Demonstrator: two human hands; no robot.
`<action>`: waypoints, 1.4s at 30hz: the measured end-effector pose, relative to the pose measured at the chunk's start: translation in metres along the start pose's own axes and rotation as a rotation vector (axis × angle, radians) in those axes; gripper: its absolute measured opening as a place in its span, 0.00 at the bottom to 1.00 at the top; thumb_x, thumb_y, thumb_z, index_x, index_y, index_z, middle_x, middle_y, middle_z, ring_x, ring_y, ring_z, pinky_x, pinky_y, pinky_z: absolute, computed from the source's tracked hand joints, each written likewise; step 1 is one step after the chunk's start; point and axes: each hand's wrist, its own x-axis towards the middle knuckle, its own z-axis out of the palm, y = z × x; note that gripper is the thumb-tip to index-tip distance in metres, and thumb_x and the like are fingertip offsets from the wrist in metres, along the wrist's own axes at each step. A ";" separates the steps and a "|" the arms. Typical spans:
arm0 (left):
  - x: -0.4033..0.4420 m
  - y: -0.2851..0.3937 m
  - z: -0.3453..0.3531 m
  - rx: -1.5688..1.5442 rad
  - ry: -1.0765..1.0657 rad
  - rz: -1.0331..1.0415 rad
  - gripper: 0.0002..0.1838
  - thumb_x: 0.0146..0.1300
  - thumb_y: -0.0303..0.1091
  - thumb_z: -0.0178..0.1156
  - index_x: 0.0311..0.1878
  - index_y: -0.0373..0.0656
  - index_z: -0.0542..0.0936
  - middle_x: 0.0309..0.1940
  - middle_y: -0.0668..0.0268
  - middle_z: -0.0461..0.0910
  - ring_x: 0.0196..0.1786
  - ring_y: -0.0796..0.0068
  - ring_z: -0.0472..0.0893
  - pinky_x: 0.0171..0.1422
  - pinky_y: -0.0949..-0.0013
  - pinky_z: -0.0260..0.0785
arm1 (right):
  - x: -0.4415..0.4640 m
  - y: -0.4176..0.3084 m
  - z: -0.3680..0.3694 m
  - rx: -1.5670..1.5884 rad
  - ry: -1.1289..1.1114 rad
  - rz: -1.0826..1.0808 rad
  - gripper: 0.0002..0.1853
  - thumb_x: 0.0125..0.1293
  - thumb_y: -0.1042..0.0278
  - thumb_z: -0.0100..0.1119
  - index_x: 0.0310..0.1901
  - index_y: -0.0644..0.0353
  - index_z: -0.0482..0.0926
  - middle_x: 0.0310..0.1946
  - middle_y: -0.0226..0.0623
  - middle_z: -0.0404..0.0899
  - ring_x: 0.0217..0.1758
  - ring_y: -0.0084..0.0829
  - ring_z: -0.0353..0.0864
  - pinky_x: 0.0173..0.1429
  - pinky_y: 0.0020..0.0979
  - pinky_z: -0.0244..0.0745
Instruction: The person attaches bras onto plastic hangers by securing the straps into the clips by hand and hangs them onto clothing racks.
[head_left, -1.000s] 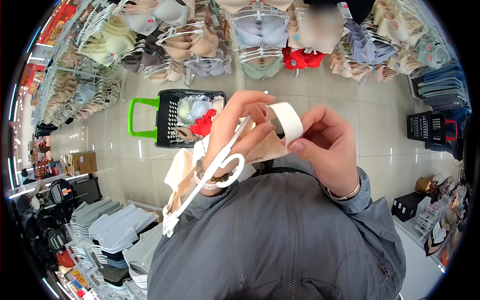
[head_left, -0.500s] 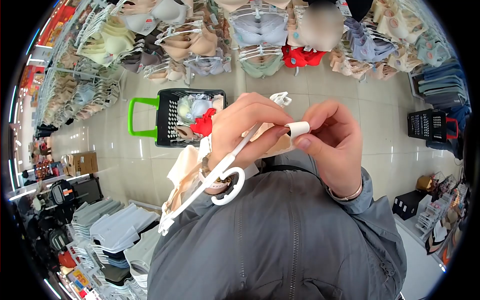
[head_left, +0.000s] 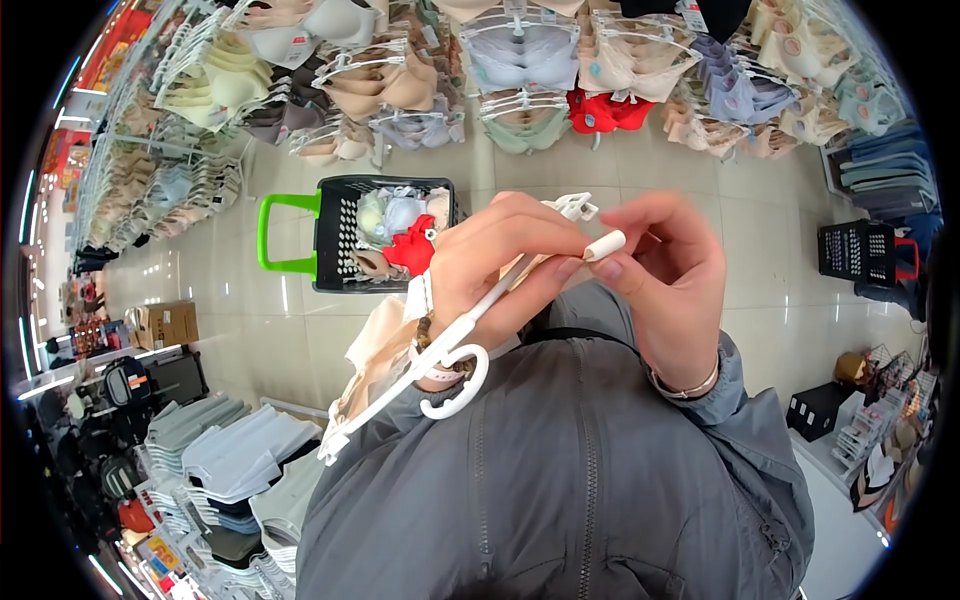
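My left hand [head_left: 500,240] is closed around a white plastic hanger [head_left: 465,322], which slants down to the left with its hook curling below. A beige bra [head_left: 372,355] hangs from it beside my wrist, partly hidden by the hand. At my left fingertips a small white label [head_left: 606,245] sticks out, curled into a roll. My right hand [head_left: 675,275] has its thumb against the lower side of that label. Its index finger is raised above the label and blurred, with the other fingers bent behind.
A black shopping basket [head_left: 333,280] with a green handle [head_left: 265,232] stands on the floor ahead, holding several bras. Racks of bras [head_left: 520,60] line the far side. Folded clothes [head_left: 245,450] lie at lower left; another black basket [head_left: 850,255] is at right.
The label, flatter and broader before, now shows as a narrow roll. My right index finger has lifted off it. The hanger's far end shows more above my left hand.
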 end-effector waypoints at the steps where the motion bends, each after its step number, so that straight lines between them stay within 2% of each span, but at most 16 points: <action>1: 0.000 -0.001 0.000 -0.008 0.005 0.009 0.11 0.51 0.17 0.63 0.38 0.39 0.81 0.33 0.63 0.82 0.37 0.67 0.80 0.41 0.70 0.72 | 0.001 0.002 -0.001 0.000 -0.001 0.000 0.12 0.56 0.83 0.65 0.41 0.66 0.76 0.34 0.30 0.75 0.38 0.18 0.76 0.44 0.21 0.73; 3: 0.001 -0.001 0.000 -0.016 0.011 0.017 0.11 0.51 0.17 0.64 0.38 0.38 0.81 0.34 0.63 0.83 0.37 0.67 0.80 0.41 0.70 0.72 | 0.003 0.006 -0.006 -0.063 -0.088 -0.126 0.09 0.58 0.84 0.63 0.41 0.67 0.78 0.36 0.33 0.75 0.40 0.20 0.75 0.45 0.22 0.72; 6: 0.003 -0.003 0.000 -0.058 0.012 -0.015 0.12 0.50 0.17 0.64 0.39 0.39 0.81 0.33 0.62 0.82 0.37 0.66 0.81 0.41 0.69 0.72 | 0.002 0.006 -0.005 -0.085 -0.033 -0.160 0.07 0.59 0.84 0.62 0.39 0.68 0.78 0.37 0.36 0.75 0.40 0.22 0.75 0.46 0.24 0.71; 12: 0.003 -0.008 0.000 0.076 0.027 -0.092 0.11 0.47 0.18 0.65 0.35 0.39 0.82 0.32 0.62 0.81 0.37 0.66 0.81 0.41 0.67 0.72 | 0.002 0.005 -0.006 -0.015 -0.096 -0.206 0.06 0.59 0.84 0.61 0.39 0.69 0.78 0.38 0.38 0.76 0.41 0.25 0.75 0.46 0.26 0.70; 14: 0.002 -0.010 -0.003 0.114 -0.017 -0.092 0.10 0.52 0.16 0.61 0.39 0.32 0.79 0.38 0.57 0.79 0.39 0.70 0.78 0.45 0.70 0.69 | 0.002 0.005 -0.008 -0.024 -0.116 -0.204 0.06 0.60 0.85 0.60 0.39 0.69 0.78 0.39 0.38 0.76 0.41 0.25 0.75 0.47 0.25 0.70; 21: -0.001 -0.003 0.007 0.077 0.103 -0.143 0.05 0.58 0.20 0.57 0.38 0.31 0.78 0.36 0.59 0.78 0.37 0.73 0.75 0.43 0.73 0.67 | 0.002 0.011 -0.003 -0.048 -0.111 -0.191 0.07 0.59 0.86 0.60 0.39 0.70 0.78 0.38 0.38 0.76 0.40 0.24 0.74 0.45 0.25 0.70; 23: -0.003 -0.001 0.010 -0.034 0.200 -0.170 0.05 0.58 0.21 0.60 0.37 0.34 0.80 0.34 0.59 0.81 0.35 0.71 0.79 0.39 0.71 0.70 | 0.001 0.013 -0.003 -0.080 -0.072 -0.173 0.06 0.59 0.86 0.60 0.38 0.69 0.78 0.37 0.37 0.75 0.40 0.23 0.74 0.45 0.24 0.70; 29: -0.004 0.001 0.009 -0.080 0.119 -0.103 0.06 0.63 0.23 0.57 0.41 0.34 0.80 0.36 0.57 0.80 0.37 0.70 0.79 0.42 0.70 0.71 | -0.001 0.014 0.001 -0.029 -0.022 -0.130 0.06 0.60 0.85 0.61 0.37 0.68 0.75 0.35 0.33 0.73 0.38 0.20 0.73 0.44 0.22 0.69; 37: -0.003 -0.003 0.008 -0.114 0.059 -0.019 0.08 0.59 0.20 0.60 0.42 0.36 0.80 0.37 0.57 0.81 0.38 0.67 0.80 0.43 0.68 0.72 | -0.004 0.011 0.006 0.004 0.045 -0.114 0.05 0.61 0.82 0.61 0.35 0.66 0.74 0.34 0.30 0.74 0.36 0.16 0.72 0.42 0.20 0.69; 39: -0.004 -0.005 0.009 -0.121 0.055 -0.015 0.09 0.58 0.20 0.62 0.42 0.36 0.80 0.37 0.57 0.81 0.39 0.66 0.80 0.43 0.68 0.72 | -0.005 0.007 0.011 0.012 0.138 -0.066 0.06 0.61 0.82 0.61 0.38 0.67 0.75 0.34 0.29 0.74 0.36 0.16 0.72 0.41 0.20 0.69; 42: -0.006 -0.007 0.008 -0.115 0.052 0.004 0.10 0.55 0.19 0.64 0.42 0.36 0.80 0.37 0.57 0.81 0.39 0.66 0.81 0.42 0.68 0.72 | -0.003 0.005 0.007 -0.075 0.056 -0.059 0.07 0.61 0.82 0.61 0.41 0.67 0.76 0.35 0.30 0.74 0.41 0.18 0.73 0.46 0.21 0.69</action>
